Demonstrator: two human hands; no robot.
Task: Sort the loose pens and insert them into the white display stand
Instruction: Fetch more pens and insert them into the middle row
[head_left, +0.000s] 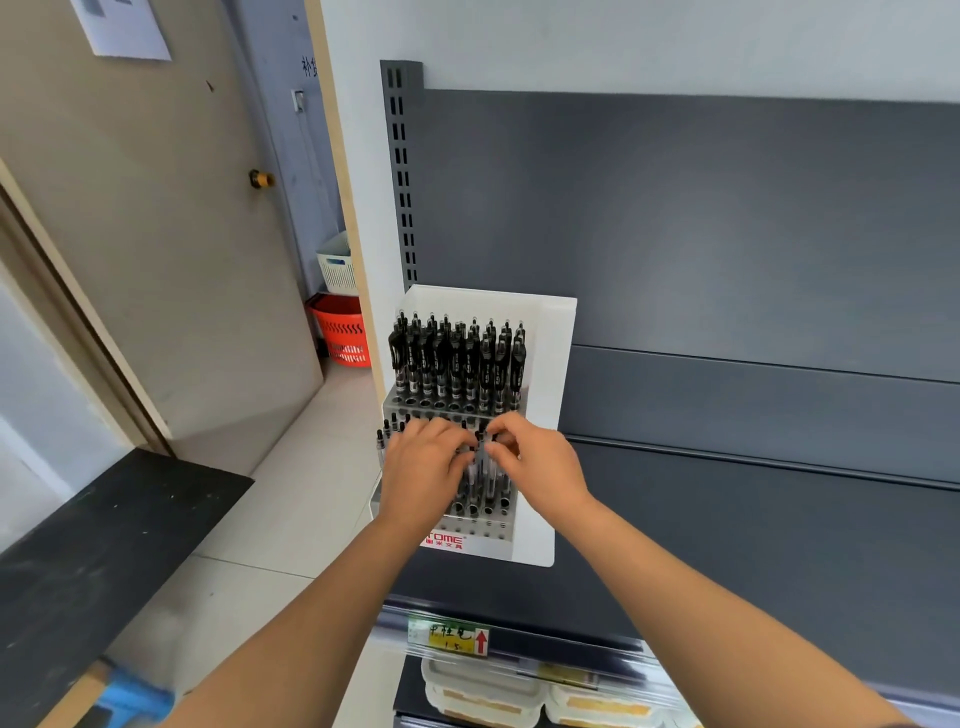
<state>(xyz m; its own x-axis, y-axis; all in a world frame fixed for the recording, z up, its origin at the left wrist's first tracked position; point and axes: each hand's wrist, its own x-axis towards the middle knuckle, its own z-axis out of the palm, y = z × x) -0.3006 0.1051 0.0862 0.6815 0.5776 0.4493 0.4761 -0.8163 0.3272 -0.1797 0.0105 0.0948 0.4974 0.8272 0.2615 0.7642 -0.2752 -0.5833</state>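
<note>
Head — hands before stand, orange basket beyond

**What surrounds you at the shelf**

To your left, a beige door carries a brass knob and a paper sheet. Past its edge, a white basket shows just above an orange basket. A slotted upright borders the grey shelf panel. Below you, a yellow price label sits above clear lidded boxes.
</note>
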